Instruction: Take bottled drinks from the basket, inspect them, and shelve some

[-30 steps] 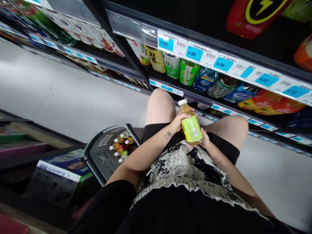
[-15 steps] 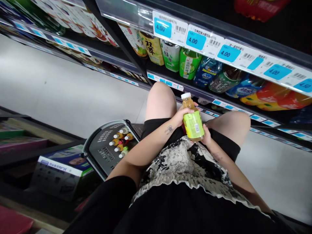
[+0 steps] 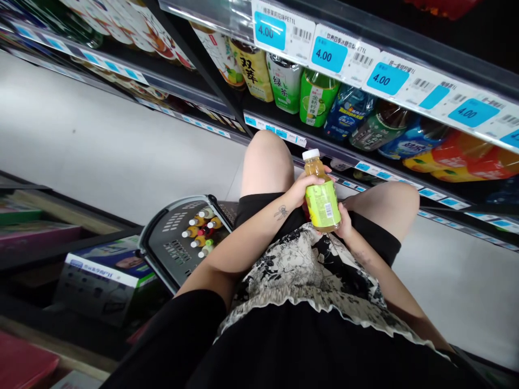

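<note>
Between my knees I hold a juice bottle (image 3: 323, 204) with a yellow-green label, a barcode and a white cap. Its cap end tilts away from me, toward the shelves. My left hand (image 3: 303, 187) wraps around the upper part of the bottle, thumb across the front below the neck. My right hand (image 3: 344, 221) grips the lower right side and base, with some fingers hidden behind it. To my left, a grey shopping basket (image 3: 172, 213) contains several small bottles (image 3: 198, 229) with white, orange, red and green parts.
Shelves ahead carry several large drink bottles (image 3: 318, 100) behind a strip of price tags (image 3: 328, 54). A boxed product (image 3: 99, 278) sits on a low shelf at left. Pale floor (image 3: 121, 146) runs along the aisle.
The view has shifted slightly, so the shelves sit a little differently in frame. Both hands keep the same hold on the juice bottle, with hardly any movement.
</note>
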A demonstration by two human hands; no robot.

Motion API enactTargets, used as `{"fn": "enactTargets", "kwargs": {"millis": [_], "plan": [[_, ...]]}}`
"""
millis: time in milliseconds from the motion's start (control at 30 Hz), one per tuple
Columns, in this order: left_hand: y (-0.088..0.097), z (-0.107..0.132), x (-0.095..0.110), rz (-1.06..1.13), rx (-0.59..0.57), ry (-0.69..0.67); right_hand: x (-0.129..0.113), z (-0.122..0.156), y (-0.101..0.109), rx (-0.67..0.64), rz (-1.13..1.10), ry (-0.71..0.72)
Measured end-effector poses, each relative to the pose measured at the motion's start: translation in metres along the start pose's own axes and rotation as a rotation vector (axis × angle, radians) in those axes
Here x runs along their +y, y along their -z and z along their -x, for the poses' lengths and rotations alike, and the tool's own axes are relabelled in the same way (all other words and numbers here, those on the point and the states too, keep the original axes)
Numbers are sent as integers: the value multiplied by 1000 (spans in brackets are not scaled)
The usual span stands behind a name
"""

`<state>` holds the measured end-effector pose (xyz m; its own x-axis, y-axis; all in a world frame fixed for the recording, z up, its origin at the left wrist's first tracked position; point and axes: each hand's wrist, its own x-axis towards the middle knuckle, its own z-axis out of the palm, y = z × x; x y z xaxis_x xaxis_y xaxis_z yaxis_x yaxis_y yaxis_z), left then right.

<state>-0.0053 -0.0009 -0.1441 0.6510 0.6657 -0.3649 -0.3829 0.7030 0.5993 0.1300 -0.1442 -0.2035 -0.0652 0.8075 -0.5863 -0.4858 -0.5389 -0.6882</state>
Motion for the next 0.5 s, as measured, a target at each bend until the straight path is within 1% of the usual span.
{"fn": "enactTargets", "kwargs": {"millis": [100, 233, 400, 500], "plan": [[1, -1, -1, -10, -15, -3, -1, 1, 1, -21, 1, -14], [3, -2, -3, -19, -27, -5, -3, 2, 0, -49, -32, -78], [6, -3, -4, -24, -50, -10, -7, 2, -5, 0, -45, -51], [7, -3, -4, -28, -60, -18, -9, 3, -7, 0, -34, -70]]}}
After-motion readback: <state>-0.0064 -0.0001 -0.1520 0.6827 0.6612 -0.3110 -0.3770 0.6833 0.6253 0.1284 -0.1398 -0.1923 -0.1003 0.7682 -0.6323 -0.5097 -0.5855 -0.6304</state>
